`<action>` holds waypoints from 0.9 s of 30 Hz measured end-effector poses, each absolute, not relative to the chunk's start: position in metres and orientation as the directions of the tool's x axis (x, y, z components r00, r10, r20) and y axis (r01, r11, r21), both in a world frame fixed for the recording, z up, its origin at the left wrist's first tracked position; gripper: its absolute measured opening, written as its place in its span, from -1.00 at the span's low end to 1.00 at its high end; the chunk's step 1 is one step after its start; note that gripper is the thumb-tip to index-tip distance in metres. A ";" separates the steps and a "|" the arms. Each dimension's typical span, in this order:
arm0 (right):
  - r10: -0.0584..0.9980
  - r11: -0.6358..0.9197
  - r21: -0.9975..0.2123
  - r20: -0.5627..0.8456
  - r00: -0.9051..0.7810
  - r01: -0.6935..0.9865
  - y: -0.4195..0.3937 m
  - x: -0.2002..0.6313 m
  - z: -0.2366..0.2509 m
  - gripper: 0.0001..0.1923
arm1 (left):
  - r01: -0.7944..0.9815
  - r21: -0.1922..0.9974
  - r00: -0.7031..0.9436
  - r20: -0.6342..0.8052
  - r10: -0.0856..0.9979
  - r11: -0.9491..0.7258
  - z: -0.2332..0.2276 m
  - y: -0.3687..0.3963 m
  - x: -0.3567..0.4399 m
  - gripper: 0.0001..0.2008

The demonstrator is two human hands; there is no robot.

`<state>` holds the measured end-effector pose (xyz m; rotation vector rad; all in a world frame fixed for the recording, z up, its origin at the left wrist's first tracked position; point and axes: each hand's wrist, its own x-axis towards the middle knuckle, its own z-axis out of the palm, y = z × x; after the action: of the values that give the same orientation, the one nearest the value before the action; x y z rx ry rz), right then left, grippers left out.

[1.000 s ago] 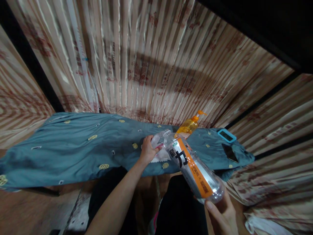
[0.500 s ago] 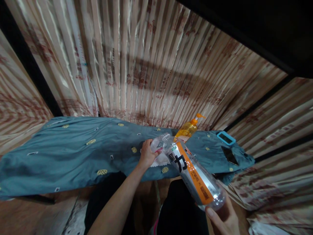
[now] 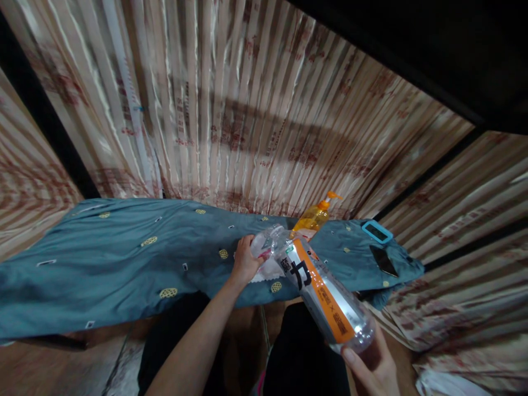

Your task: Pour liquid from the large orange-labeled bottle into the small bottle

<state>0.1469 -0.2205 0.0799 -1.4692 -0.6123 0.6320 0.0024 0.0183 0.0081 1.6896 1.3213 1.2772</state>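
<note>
Clear plastic shines on the big bottle (image 3: pixel 322 291), which has an orange and silver label. The right hand (image 3: pixel 373 363) holds it by its bottom, so it tips over the edge of the blue-green cloth (image 3: pixel 124 258). Its neck is up by a small clear container (image 3: pixel 259 245); I can't tell if they touch. The left hand (image 3: pixel 245 261) is wrapped around that container. Just behind stands a yellow pump bottle (image 3: pixel 311 220) with an orange top.

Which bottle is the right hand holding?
The clear bottle with the orange-striped label, its base in the right hand. The yellow bottle behind it has an orange pump and no hand on it.
</note>
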 end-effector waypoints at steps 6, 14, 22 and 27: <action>0.713 -0.005 -1.000 -0.003 0.701 0.001 -0.220 0.146 0.078 -0.05 | 0.354 0.891 0.022 0.297 0.955 -0.285 0.009 0.018 0.002 -0.53; 0.704 -0.034 -0.999 -0.044 0.709 -0.028 -0.220 0.142 0.082 -0.07 | 0.341 0.894 0.022 0.300 0.954 -0.289 0.011 0.016 0.001 -0.54; 0.723 -0.047 -0.998 0.002 0.690 0.052 -0.220 0.144 0.087 -0.05 | 0.341 0.903 0.042 0.263 0.964 -0.261 0.016 0.013 0.000 -0.54; 0.736 -0.033 -0.997 0.022 0.676 0.068 -0.221 0.148 0.082 -0.08 | 0.356 0.901 0.020 0.257 0.966 -0.247 0.017 0.013 0.001 -0.53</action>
<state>0.1485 -0.2205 0.0819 -1.5299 -0.6908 0.6118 0.0007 0.0126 0.0174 1.6666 1.3631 1.2275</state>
